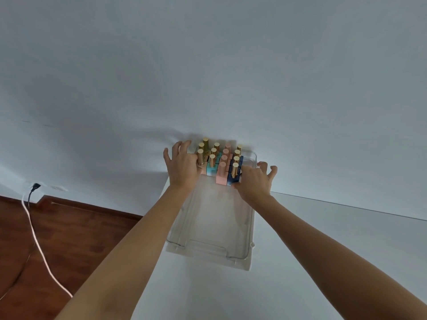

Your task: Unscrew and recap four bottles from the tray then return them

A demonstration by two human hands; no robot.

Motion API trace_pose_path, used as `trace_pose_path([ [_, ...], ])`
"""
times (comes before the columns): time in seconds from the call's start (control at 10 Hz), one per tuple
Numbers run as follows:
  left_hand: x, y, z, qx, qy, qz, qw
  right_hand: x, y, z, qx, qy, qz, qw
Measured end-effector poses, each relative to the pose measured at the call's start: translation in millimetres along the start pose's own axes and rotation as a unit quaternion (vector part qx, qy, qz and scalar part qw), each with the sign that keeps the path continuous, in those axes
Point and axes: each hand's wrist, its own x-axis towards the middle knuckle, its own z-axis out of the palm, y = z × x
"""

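Note:
A clear plastic tray [250, 229] lies on the white table, its far end against the wall. Several small bottles with gold or pink caps stand packed at that far end: pink ones [222, 174], teal ones [212, 168] and dark blue ones [235, 175]. My left hand [181, 168] is at the left side of the group, fingers spread, thumb side touching a gold-capped bottle [200, 158]. My right hand [256, 181] is at the right side, fingers spread, thumb against the base of the blue bottle. Neither hand visibly grips a bottle.
The white table [300, 262] reaches the wall at the back and ends at the left, just beside the tray. Beyond that edge is a wooden floor [80, 227] with a pinkish cable [41, 255] running to a wall socket [35, 187].

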Motion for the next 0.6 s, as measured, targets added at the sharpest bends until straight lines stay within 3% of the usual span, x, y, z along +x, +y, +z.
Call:
trace_pose_path([
  [0.4,-11,1,-10,-0.042,-0.002,-0.004,0.999,-7,1,-8,0.009,-0.018,-0.007,1.000],
  [0.6,-38,0,-32,-0.044,0.035,-0.008,0.998,-30,13,-31,0.030,-0.003,-0.030,0.999],
])
